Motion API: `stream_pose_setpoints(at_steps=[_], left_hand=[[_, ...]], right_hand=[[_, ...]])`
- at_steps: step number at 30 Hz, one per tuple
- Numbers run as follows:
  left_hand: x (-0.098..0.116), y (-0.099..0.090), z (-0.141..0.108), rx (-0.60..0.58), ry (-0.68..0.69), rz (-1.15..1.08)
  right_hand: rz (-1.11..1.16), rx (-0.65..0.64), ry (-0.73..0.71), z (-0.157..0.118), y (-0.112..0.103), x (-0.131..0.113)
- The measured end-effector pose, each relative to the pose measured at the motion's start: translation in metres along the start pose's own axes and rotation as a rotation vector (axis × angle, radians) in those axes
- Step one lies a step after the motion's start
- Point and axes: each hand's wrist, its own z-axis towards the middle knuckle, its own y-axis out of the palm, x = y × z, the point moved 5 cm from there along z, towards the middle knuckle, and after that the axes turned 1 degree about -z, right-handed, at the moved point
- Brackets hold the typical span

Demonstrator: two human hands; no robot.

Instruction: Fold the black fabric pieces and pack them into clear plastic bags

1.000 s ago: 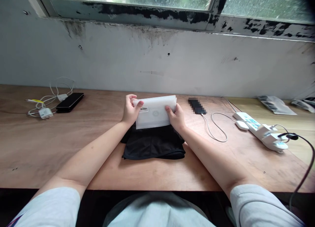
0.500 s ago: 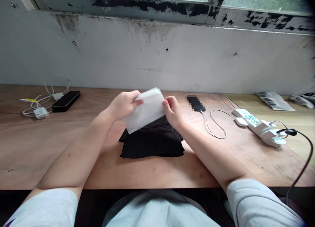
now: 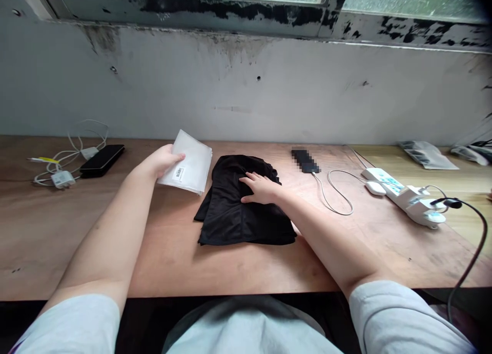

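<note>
Black folded clothing [image 3: 246,221] lies on the wooden table in front of me, its layers slightly offset at the left. My right hand [image 3: 261,189] rests on top of the cloth with its fingers spread and nothing gripped. To the left of the clothing, my left hand [image 3: 165,160] pinches the left edge of a translucent white plastic bag [image 3: 192,162], which looks flat and layered. A small white barcode label shows near the bag's lower left. The bag is held up apart from the clothing.
At the left lie a black rectangular case [image 3: 102,160] and white charger cables [image 3: 63,179]. On the right are a phone [image 3: 305,160] on a cable, a white power strip [image 3: 388,182] with adapters, and clear plastic packets [image 3: 428,155]. A wall stands behind the table.
My left hand has carried the bag leftward off the clothing, and the label now shows. My right hand has let go of the bag and come down flat on the cloth.
</note>
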Motion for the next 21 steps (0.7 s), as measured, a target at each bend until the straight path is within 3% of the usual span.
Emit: stream_pose_setpoints(at_steps=[5,9,13,15,19,21], left_hand=[[-0.01,0.022,-0.004,-0.171,-0.12,-0.101],[0.0,0.06,-0.022,-0.397,-0.166,-0.256],[-0.004,0.099,-0.035,-0.549,-0.2,-0.292],[-0.016,0.109,-0.035,-0.481,-0.207,-0.199],[-0.028,0.102,-0.031,-0.108,-0.093,0.228],[-0.024,0.101,-0.033,-0.098,-0.053,0.47]], right_hand=[[-0.011,-0.068,0.056,-0.013,-0.023,0.043],[0.005,-0.138,0.173,-0.027,-0.033,0.079],[-0.006,-0.181,0.261,-0.034,-0.038,0.095],[-0.021,-0.19,0.269,-0.035,-0.04,0.095],[-0.075,-0.219,0.274,-0.034,-0.043,0.087],[-0.097,-0.243,0.279,-0.034,-0.044,0.084]])
